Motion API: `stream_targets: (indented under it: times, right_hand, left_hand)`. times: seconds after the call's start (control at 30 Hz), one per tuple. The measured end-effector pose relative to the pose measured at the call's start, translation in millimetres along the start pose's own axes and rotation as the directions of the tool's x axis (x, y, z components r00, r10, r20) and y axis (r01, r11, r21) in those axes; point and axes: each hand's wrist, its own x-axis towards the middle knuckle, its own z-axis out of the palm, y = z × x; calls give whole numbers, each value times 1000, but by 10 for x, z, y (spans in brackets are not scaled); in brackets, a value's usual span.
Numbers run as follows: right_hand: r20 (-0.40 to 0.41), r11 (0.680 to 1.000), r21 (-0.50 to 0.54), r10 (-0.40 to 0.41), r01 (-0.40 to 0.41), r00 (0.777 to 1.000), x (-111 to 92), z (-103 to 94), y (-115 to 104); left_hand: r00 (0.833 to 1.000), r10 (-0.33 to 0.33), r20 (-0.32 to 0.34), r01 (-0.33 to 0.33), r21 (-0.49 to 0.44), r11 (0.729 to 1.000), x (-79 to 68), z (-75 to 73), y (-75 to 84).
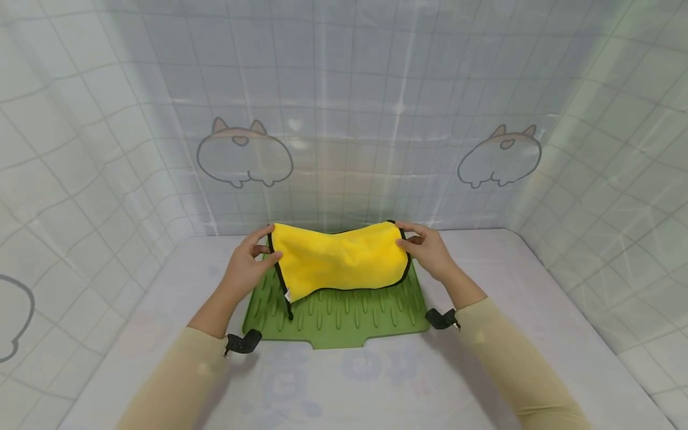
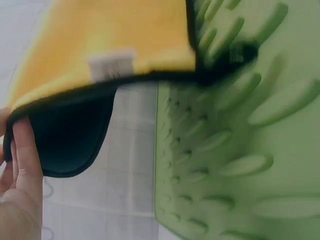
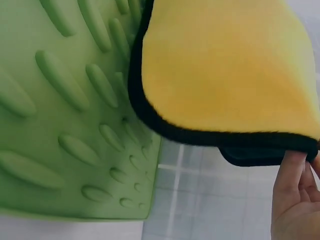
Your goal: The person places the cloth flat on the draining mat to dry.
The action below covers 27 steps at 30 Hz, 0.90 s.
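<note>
A yellow microfiber towel (image 1: 344,258) with black edging is stretched between both hands, over the green drying mat (image 1: 338,334). My left hand (image 1: 247,269) pinches its left edge, and my right hand (image 1: 427,249) pinches the right edge, thumbs on the yellow face. The towel hangs folded over, its dark grey back flap (image 2: 75,135) showing behind the yellow side in the left wrist view. From the lower left corner, near a small white tag (image 2: 112,66), a black loop (image 1: 291,312) hangs down. The mat has rows of raised oval ridges; its rear part is hidden by the towel.
The mat lies on a pale cloth-covered table (image 1: 344,388). A tile-patterned curtain (image 1: 371,155) with cartoon animal drawings rises behind the mat, with similar sheets at both sides. Black wrist mounts (image 1: 244,342) sit at both sleeves.
</note>
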Motion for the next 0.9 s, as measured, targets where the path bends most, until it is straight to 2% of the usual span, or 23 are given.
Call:
stream_targets:
  times: [0.23,0.47,0.63,0.9]
  right_hand:
    - [76,1000,-9,12,-11,997,15,-60,27]
    - [177,994,-109,37,-18,984,-9,-24,116]
    - [255,972,-236,40,22,966,-14,23,217]
    - [311,971,-239,90,-14,946,-16,107,375]
  left_hand:
    - [995,-9,103,11,-22,1000,46,-98,-64]
    - [968,-84,238,75,45,996,97,-135,-192]
    - [958,-101,267,94,38,995,105,-12,-282]
    - [947,-127,295,108,78,991,-10,172,-394]
